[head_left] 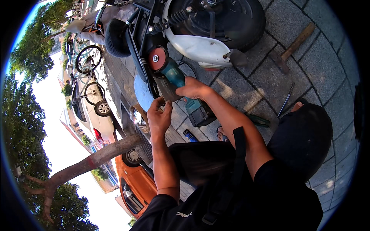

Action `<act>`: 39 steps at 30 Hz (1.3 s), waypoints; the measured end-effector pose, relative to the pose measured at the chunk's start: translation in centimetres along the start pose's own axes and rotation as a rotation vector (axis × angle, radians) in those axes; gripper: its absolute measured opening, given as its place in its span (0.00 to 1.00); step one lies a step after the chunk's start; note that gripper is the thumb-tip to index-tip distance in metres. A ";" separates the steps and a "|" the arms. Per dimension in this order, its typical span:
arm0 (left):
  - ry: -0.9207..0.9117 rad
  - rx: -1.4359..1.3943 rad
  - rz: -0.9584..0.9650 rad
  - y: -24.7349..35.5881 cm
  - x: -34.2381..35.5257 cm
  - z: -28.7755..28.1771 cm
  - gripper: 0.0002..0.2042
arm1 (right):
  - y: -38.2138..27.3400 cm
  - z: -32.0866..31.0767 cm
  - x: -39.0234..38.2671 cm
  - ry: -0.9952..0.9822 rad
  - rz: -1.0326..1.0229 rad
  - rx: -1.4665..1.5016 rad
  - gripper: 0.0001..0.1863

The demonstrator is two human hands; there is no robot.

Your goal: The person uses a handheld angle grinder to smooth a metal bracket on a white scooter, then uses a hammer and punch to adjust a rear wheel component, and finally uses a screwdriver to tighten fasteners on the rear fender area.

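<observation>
My right hand [194, 88] is wrapped round the body of a teal cordless angle grinder [173, 74] with a dark battery pack at its lower end. Its red disc [157, 59] lies close beside the black tube frame [135, 57] of a two-wheeler; whether they touch, I cannot tell. With fingers and thumb, my left hand [160, 118] pinches the lower edge of a flat, dark metal plate [166, 89]. This plate sits just below the disc, between my two hands. Whether it is joined to the frame is hidden.
The two-wheeler's rear wheel [246, 23] and white fender [200, 49] are just beyond my hands. On the paving lie a wooden-handled hammer [297, 45], a screwdriver [286, 101], green-handled pliers [257, 120] and a blue object [189, 135]. A tree trunk [96, 158] and parked cars stand left.
</observation>
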State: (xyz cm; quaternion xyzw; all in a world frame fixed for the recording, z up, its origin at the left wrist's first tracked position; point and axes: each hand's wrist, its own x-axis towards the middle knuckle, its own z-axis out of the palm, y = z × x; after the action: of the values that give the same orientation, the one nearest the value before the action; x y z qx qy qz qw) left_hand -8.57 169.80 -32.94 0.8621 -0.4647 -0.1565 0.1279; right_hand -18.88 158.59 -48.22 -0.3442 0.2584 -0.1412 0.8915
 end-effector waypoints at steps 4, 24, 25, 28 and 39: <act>-0.005 0.010 -0.006 0.1 0.0 0.0 0.14 | 0.0 -0.1 0.0 -0.004 -0.016 0.008 0.11; -0.001 -0.009 0.011 0.0 0.0 0.0 0.14 | 0.8 0.0 1.2 0.000 -0.023 -0.015 0.10; 0.005 -0.006 -0.004 -0.2 0.0 0.0 0.14 | 0.5 0.0 1.0 -0.003 -0.015 -0.029 0.10; -0.009 -0.004 -0.014 -0.2 0.0 -0.1 0.15 | 0.1 -0.1 0.5 0.001 -0.010 -0.043 0.11; -0.013 0.017 -0.042 0.4 0.0 -0.2 0.17 | 0.3 -0.2 0.5 -0.017 -0.066 -0.011 0.13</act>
State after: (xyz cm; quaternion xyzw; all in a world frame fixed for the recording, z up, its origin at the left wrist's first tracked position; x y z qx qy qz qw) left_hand -8.81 169.62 -32.63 0.8717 -0.4486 -0.1607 0.1144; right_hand -18.55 158.50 -48.72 -0.3585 0.2399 -0.1660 0.8868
